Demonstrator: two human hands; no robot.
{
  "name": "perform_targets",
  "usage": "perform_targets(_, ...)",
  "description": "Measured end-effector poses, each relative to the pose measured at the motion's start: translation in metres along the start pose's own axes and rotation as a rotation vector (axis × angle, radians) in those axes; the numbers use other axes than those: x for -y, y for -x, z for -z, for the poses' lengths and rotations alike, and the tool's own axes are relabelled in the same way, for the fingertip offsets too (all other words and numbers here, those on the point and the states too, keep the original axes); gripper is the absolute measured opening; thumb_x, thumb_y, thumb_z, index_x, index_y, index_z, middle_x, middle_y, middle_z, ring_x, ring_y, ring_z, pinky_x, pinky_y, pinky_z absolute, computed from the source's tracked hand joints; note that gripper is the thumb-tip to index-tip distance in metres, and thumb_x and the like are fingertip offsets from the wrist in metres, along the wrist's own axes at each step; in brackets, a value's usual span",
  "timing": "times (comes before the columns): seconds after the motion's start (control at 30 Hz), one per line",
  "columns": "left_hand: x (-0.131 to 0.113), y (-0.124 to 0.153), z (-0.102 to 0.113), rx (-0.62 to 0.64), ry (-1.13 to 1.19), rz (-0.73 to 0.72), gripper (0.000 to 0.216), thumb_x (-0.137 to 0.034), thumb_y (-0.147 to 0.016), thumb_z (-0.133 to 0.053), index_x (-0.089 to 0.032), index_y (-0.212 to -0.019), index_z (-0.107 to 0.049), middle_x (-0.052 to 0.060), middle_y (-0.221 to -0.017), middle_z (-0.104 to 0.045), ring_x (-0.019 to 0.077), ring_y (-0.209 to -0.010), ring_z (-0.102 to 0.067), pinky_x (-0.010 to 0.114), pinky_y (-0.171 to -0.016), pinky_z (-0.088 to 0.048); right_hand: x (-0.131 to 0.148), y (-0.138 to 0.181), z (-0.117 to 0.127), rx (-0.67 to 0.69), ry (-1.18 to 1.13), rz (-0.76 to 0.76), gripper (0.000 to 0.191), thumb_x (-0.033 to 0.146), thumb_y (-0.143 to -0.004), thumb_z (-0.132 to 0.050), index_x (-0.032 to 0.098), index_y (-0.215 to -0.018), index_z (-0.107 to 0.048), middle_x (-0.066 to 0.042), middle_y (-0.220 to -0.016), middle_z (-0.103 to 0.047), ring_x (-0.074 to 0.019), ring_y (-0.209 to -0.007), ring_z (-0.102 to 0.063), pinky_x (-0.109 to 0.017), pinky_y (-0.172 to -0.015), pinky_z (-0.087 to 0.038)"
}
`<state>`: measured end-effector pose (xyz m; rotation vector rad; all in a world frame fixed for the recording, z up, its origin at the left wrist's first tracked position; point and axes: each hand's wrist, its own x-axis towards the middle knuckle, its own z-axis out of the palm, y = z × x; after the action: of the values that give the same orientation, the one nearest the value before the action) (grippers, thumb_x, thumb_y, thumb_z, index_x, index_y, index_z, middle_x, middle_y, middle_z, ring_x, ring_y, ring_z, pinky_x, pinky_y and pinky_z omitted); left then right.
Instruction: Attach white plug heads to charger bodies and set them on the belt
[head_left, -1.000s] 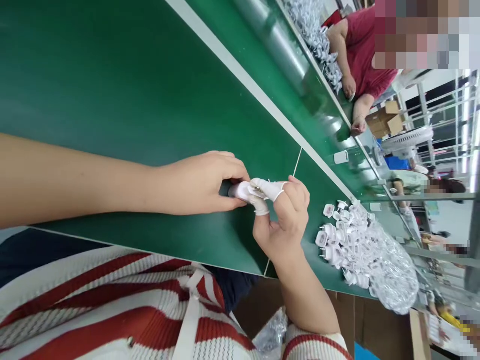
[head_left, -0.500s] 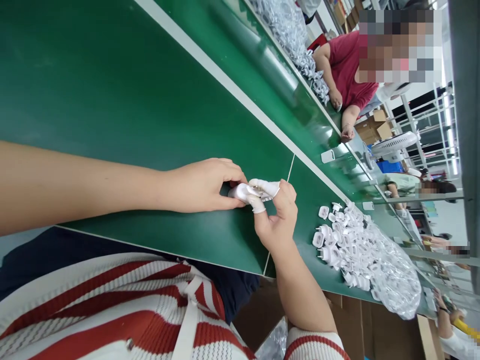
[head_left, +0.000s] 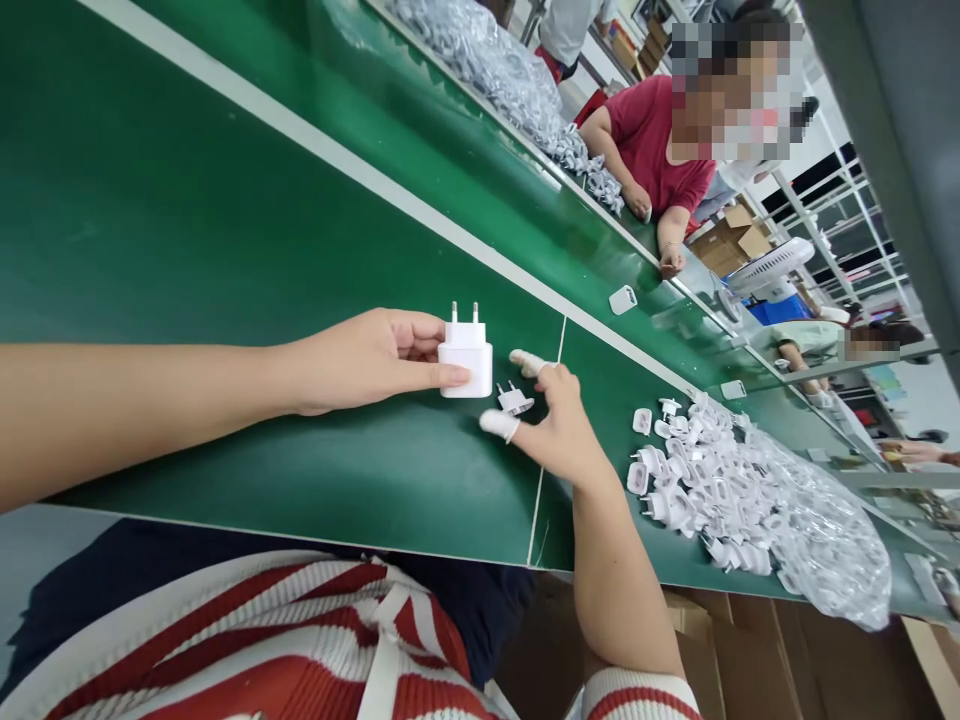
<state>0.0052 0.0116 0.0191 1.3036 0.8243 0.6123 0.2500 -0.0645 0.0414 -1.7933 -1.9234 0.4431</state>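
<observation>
My left hand pinches a white charger block between thumb and fingers, its two round pins pointing up, just above the green belt. My right hand rests on the belt right beside it, with white finger cots on the thumb and forefinger. Those two fingers are spread apart, and a small white plug piece lies between their tips. I cannot tell whether either tip touches it.
A heap of white plug pieces spills from a clear plastic bag right of my right hand. Single white chargers lie farther along the belt. A person in a red shirt works opposite, beside a pile of bagged parts.
My hands were pressed together around a white part; they have come apart. The left hand now holds the charger clear with its pins up, and the right hand's fingers have spread.
</observation>
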Motion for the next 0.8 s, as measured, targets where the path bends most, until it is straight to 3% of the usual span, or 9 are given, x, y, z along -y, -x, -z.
perform_targets(0.07,0.0,-0.002,-0.001,-0.054,-0.045,0.007,0.049,-0.053,-0.064,-0.087,-0.027,-0.104,-0.079,0.002,-0.106,-0.082,0.0299,-0.108,-0.076,0.045,-0.104,-0.061,-0.001,0.002,-0.001,0.089,0.043,-0.05,0.065,0.043,-0.074,-0.091,0.03,-0.134,-0.07,-0.009,-0.119,-0.065,-0.0309,-0.115,-0.061,-0.056,-0.109,-0.052)
perform_targets(0.17,-0.004,-0.016,0.002,-0.118,-0.195,0.004,0.05,-0.054,-0.064,-0.083,-0.026,-0.105,-0.077,0.003,-0.11,-0.081,0.0298,-0.109,-0.075,0.045,-0.105,-0.058,-0.009,-0.001,-0.01,0.063,-0.046,-0.071,0.041,0.034,-0.081,-0.084,0.026,-0.12,-0.075,-0.007,-0.11,-0.065,-0.0259,-0.106,-0.065,-0.047,-0.099,-0.057)
perform_targets(0.3,-0.022,-0.064,0.024,-0.23,-0.566,-0.132,0.057,-0.061,-0.066,-0.076,-0.024,-0.109,-0.073,0.002,-0.107,-0.077,0.0265,-0.099,-0.07,0.042,-0.099,-0.054,-0.027,-0.014,-0.025,-0.203,-0.295,-0.028,0.033,0.028,-0.087,-0.07,0.025,-0.12,-0.073,-0.007,-0.113,-0.069,-0.0202,-0.095,-0.069,-0.04,-0.089,-0.061)
perform_targets(0.4,-0.036,-0.113,0.05,-0.34,-0.779,-0.208,0.077,-0.076,-0.073,-0.069,-0.021,-0.127,-0.064,-0.001,-0.12,-0.07,0.0253,-0.109,-0.061,0.039,-0.099,-0.045,-0.037,-0.021,-0.03,-0.351,-0.371,0.097,0.043,0.021,-0.086,-0.063,0.023,-0.128,-0.071,-0.008,-0.115,-0.071,-0.0194,-0.102,-0.071,-0.038,-0.094,-0.06)
perform_targets(0.47,-0.042,-0.143,0.065,-0.376,-0.84,-0.164,0.092,-0.088,-0.072,-0.063,-0.023,-0.137,-0.054,-0.004,-0.127,-0.064,0.027,-0.118,-0.053,0.039,-0.099,-0.039,-0.042,-0.023,-0.031,-0.382,-0.347,0.143,0.044,0.019,-0.085,-0.061,0.022,-0.127,-0.073,-0.007,-0.111,-0.07,-0.0187,-0.101,-0.07,-0.036,-0.092,-0.06)
perform_targets(0.57,-0.045,-0.171,0.079,-0.388,-0.838,-0.063,0.106,-0.101,-0.065,-0.055,-0.025,-0.139,-0.046,-0.006,-0.131,-0.06,0.0298,-0.124,-0.045,0.04,-0.098,-0.033,-0.048,-0.029,-0.033,-0.467,-0.376,0.045,0.034,0.022,-0.088,-0.06,0.021,-0.117,-0.079,-0.009,-0.112,-0.066,-0.0177,-0.098,-0.068,-0.035,-0.091,-0.06)
perform_targets(0.63,-0.046,-0.176,0.08,-0.407,-0.827,-0.032,0.118,-0.105,-0.057,-0.054,-0.025,-0.143,-0.039,-0.005,-0.139,-0.055,0.0346,-0.132,-0.039,0.045,-0.103,-0.03,-0.052,-0.034,-0.035,-0.523,-0.439,-0.075,0.031,0.024,-0.088,-0.062,0.02,-0.113,-0.081,-0.009,-0.113,-0.063,-0.0173,-0.097,-0.067,-0.034,-0.093,-0.06)
perform_targets(0.7,-0.047,-0.174,0.071,-0.482,-0.832,-0.066,0.13,-0.106,-0.055,-0.055,-0.024,-0.151,-0.024,-0.004,-0.151,-0.045,0.0402,-0.146,-0.023,0.05,-0.111,-0.022,-0.055,-0.041,-0.039,-0.54,-0.508,-0.173,0.031,0.025,-0.087,-0.064,0.019,-0.112,-0.081,-0.008,-0.11,-0.062,-0.0158,-0.09,-0.066,-0.033,-0.09,-0.06)
perform_targets(0.8,-0.054,-0.178,0.039,-0.588,-0.871,-0.269,0.124,-0.101,-0.069,-0.052,-0.024,-0.156,-0.012,-0.005,-0.165,-0.022,0.0364,-0.155,0.001,0.049,-0.121,-0.008,-0.056,-0.049,-0.046,-0.546,-0.617,-0.216,0.034,0.027,-0.086,-0.067,0.019,-0.116,-0.081,-0.006,-0.107,-0.064,-0.0137,-0.081,-0.065,-0.031,-0.085,-0.061)
